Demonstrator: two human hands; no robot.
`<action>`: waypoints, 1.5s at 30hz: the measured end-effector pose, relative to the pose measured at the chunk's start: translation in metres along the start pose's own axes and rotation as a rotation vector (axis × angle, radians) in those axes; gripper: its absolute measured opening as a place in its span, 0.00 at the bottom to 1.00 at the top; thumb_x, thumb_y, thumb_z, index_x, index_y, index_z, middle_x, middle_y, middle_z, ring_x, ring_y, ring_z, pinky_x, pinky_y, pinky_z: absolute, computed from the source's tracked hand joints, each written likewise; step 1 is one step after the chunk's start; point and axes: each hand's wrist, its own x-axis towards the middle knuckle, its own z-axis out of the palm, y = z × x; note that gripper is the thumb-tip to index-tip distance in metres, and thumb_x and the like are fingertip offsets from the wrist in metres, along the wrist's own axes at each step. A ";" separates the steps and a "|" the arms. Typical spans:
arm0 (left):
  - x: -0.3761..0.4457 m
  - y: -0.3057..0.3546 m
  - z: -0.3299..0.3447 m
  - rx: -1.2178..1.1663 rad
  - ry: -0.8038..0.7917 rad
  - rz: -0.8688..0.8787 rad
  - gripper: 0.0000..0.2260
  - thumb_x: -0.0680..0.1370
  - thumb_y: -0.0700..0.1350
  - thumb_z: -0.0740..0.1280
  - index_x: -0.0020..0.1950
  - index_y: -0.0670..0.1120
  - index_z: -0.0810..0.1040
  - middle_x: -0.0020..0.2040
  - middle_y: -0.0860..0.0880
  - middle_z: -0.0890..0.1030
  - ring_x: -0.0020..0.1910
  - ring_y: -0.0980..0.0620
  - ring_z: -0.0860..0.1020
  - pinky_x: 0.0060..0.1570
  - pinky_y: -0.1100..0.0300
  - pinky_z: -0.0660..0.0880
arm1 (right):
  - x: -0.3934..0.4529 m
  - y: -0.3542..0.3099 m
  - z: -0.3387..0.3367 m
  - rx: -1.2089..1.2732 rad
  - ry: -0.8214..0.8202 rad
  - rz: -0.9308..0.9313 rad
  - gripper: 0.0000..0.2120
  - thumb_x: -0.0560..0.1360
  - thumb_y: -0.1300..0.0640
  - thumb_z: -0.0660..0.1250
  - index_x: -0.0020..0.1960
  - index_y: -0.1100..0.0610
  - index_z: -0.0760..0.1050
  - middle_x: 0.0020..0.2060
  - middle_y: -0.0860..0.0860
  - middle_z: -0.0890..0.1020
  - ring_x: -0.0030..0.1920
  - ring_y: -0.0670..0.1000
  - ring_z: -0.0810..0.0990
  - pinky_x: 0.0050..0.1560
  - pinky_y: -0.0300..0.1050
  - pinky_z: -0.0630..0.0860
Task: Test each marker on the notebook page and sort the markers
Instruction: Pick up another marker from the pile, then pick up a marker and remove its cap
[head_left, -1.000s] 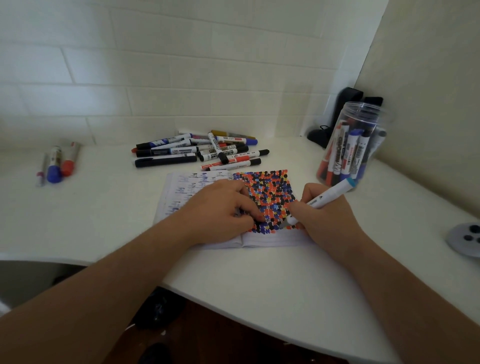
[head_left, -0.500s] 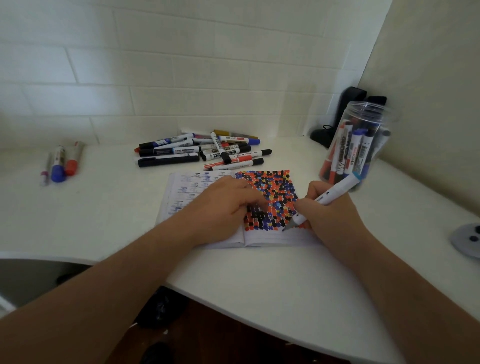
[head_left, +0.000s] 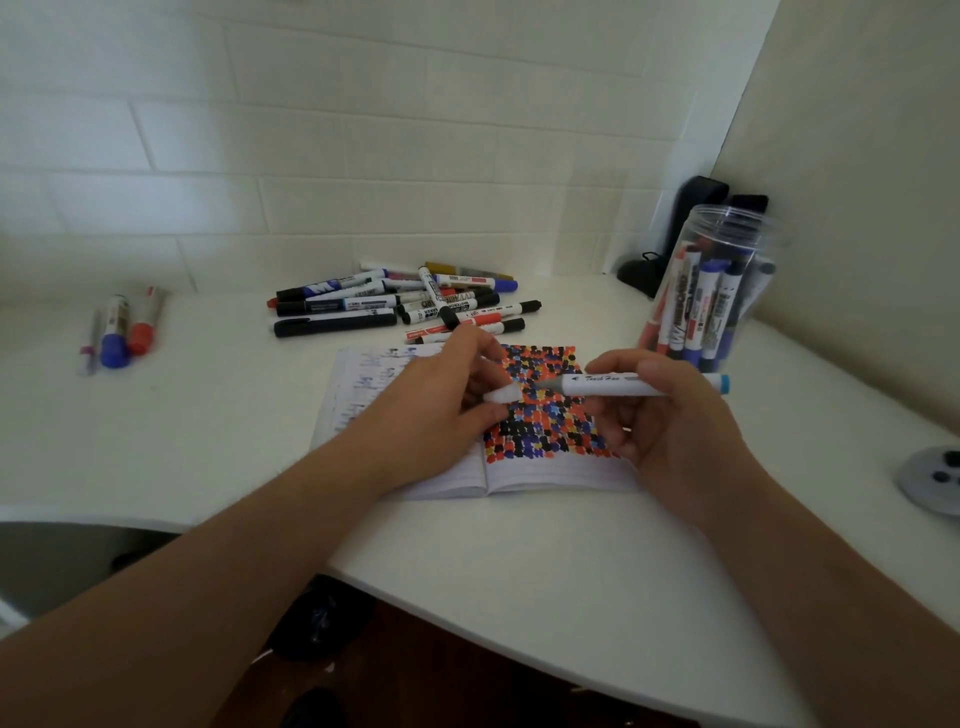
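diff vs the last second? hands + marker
The right hand lifted the white marker off the notebook page and turned it level, tip pointing left. The left hand left the page and now pinches the white cap just short of the tip. The marker pile, jar and three markers at left stayed put.

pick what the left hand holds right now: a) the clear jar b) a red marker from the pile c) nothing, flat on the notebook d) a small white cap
d: the left hand pinches a small white cap just off the uncapped tip of the white marker that the right hand holds level above the notebook.
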 end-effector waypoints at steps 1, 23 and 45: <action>0.000 0.001 0.000 0.004 -0.002 0.000 0.17 0.80 0.48 0.72 0.61 0.58 0.65 0.49 0.66 0.79 0.52 0.71 0.77 0.49 0.75 0.74 | -0.001 0.000 0.000 -0.004 -0.001 0.000 0.16 0.71 0.52 0.62 0.50 0.59 0.82 0.36 0.59 0.81 0.30 0.51 0.72 0.26 0.40 0.68; -0.003 0.002 -0.004 -0.001 0.014 -0.029 0.29 0.70 0.43 0.81 0.59 0.64 0.68 0.44 0.64 0.84 0.45 0.67 0.80 0.48 0.72 0.74 | 0.003 0.010 0.001 -0.391 0.095 -0.153 0.09 0.79 0.53 0.71 0.46 0.58 0.81 0.31 0.54 0.82 0.28 0.50 0.72 0.29 0.39 0.71; -0.033 -0.039 -0.072 0.335 0.359 -0.101 0.12 0.80 0.45 0.67 0.62 0.51 0.83 0.47 0.51 0.81 0.45 0.51 0.76 0.44 0.57 0.72 | -0.010 0.016 0.030 -0.992 0.141 -0.185 0.25 0.75 0.58 0.74 0.66 0.41 0.68 0.38 0.49 0.81 0.38 0.48 0.80 0.40 0.44 0.74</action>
